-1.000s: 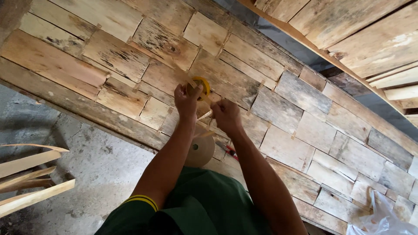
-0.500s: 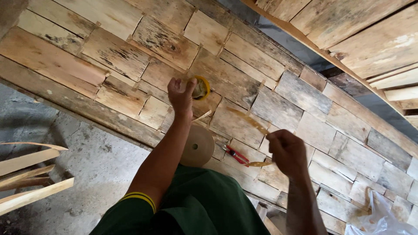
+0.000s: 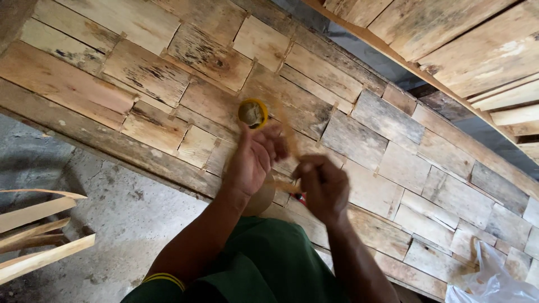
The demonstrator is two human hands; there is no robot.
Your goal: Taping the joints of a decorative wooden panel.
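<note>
Evidently, a yellow tape roll (image 3: 252,113) is gripped in the closed left hand (image 3: 255,160) above the middle of the wooden plank floor (image 3: 140,73), a tape strip (image 3: 287,134) is pinched by the closed right hand (image 3: 321,188), and steady tension seems called for next.

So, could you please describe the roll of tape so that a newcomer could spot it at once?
Look at the big panel of pale wooden slats that fills the view. Near its middle, the left hand holds up a small yellow-rimmed tape roll. It is the only round, bright yellow thing among flat rectangular boards.
</note>
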